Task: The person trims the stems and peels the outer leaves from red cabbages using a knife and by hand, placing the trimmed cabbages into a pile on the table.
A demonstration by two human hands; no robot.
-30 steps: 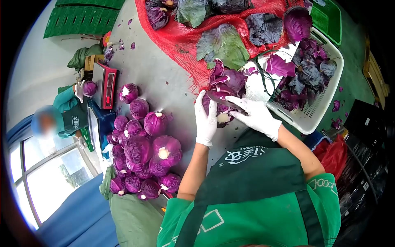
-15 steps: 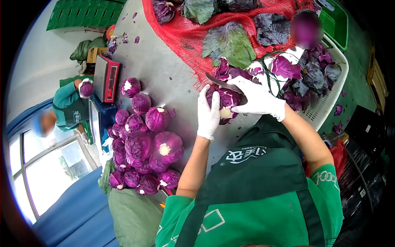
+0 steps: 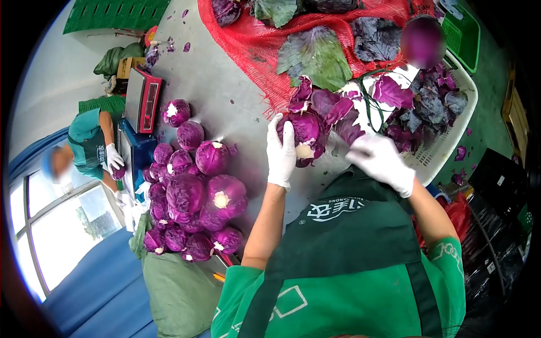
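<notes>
Left hand (image 3: 281, 152), gloved white, cupped against a red cabbage (image 3: 305, 137) resting on the grey table (image 3: 225, 93), stem end facing the body. Right hand (image 3: 378, 160), blurred, just beside that head; cannot tell its grip. Loose purple leaves (image 3: 332, 107) behind, white basket (image 3: 451, 135) rightward, trimmed cabbages (image 3: 194, 197) piled leftward.

One head-worn view, wide fisheye with dark rounded corners. Looks steeply down over the wearer's green apron (image 3: 349, 248) onto the grey table (image 3: 225, 96), close enough for both gloved hands at centre. Window (image 3: 73, 236) and a co-worker (image 3: 84, 146) at the left edge
</notes>
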